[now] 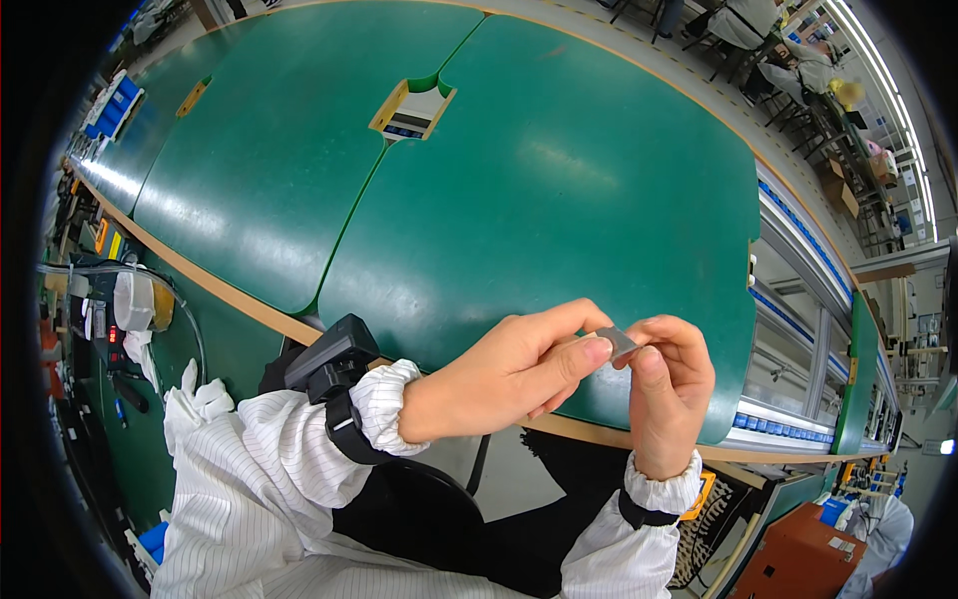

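Observation:
A small flat grey piece [618, 341], perhaps metal or plastic, is pinched between the thumb and fingers of my left hand [519, 371]. Its exact kind is too small to make out. My right hand [669, 391] meets it from the other side, thumb and fingertips closed together at the piece's right edge. Both hands are above the near edge of the green tabletop [559, 220]. A black strapped device [344, 384] sits on my left wrist, and a black band [644, 511] circles my right wrist.
A cutout [412, 110] opens in the tabletop at a panel seam. To the right runs a metal conveyor frame [813, 349] with blue rollers. White gloves [200, 394] and tools lie on the left. An orange-brown box [803, 554] stands at lower right. People sit far off.

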The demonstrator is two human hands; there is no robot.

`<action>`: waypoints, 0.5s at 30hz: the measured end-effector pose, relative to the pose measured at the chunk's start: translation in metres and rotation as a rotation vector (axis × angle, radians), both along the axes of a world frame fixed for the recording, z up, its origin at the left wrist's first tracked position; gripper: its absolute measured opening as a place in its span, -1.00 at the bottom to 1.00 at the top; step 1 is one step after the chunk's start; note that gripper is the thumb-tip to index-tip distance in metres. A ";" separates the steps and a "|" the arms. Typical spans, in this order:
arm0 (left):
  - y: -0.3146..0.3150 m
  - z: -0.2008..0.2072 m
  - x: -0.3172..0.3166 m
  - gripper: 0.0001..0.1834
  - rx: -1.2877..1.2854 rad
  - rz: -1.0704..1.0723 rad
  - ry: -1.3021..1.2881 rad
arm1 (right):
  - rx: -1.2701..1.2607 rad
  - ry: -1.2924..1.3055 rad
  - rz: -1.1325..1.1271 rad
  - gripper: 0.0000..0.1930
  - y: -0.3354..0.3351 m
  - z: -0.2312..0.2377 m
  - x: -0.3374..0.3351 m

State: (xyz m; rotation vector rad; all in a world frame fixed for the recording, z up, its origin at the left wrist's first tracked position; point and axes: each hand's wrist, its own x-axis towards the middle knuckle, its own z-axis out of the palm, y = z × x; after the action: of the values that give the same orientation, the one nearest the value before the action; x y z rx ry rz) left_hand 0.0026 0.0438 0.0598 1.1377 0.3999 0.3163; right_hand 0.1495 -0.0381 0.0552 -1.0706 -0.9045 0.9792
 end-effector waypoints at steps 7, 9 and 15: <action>0.009 -0.007 -0.004 -0.78 0.193 -0.046 0.097 | -0.123 -0.198 0.083 -0.84 -0.003 0.007 0.011; 0.008 -0.009 -0.003 -0.79 0.241 -0.028 0.036 | -0.159 -0.213 0.100 -0.85 -0.004 0.009 0.012; 0.008 -0.011 -0.003 -0.78 0.380 -0.025 0.053 | -0.209 -0.213 0.126 -0.85 -0.005 0.009 0.012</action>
State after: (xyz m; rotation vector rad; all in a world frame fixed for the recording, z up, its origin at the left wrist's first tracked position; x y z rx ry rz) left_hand -0.0008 0.0522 0.0488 1.5243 0.3813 0.3503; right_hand 0.1618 -0.0433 0.0641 -1.3260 -1.0711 1.0962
